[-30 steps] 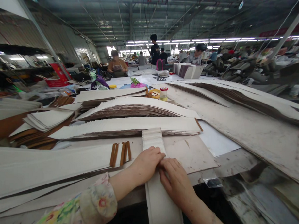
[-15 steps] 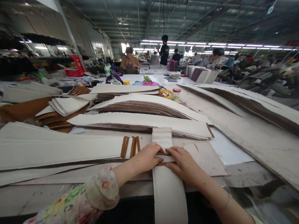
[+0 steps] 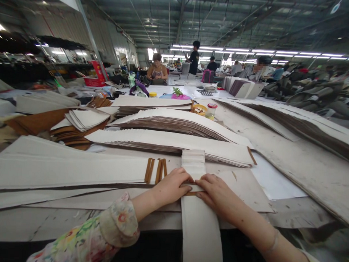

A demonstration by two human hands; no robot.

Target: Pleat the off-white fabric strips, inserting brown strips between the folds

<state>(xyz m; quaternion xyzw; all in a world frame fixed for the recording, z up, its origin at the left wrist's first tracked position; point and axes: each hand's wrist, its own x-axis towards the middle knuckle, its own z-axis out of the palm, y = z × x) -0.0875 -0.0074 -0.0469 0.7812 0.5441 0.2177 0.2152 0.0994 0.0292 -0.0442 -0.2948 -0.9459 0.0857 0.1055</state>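
Note:
A long white strip of leather-like sheet runs from the worktable down over its front edge, in front of me. Where it lies on the table, a narrow brown band crosses it. My left hand is closed on the strip's left side, thumb and fingers pinching at a fold by the brown band. From the right, my right hand pinches the same fold, its fingertips almost touching the left ones. Beyond the hands, several layered white ends rest against a stack of strips. What lies under the fingertips is hidden.
Fanned stacks of white strips lie behind the hands. Loose brown strips rest on white pieces at left. A red-lidded jar and yellow bowl stand farther back. Co-workers sit and stand beyond.
The view has turned slightly left, so the table things appear farther right. Both hands keep their pinch on the strip, with the fingertips a little closer together.

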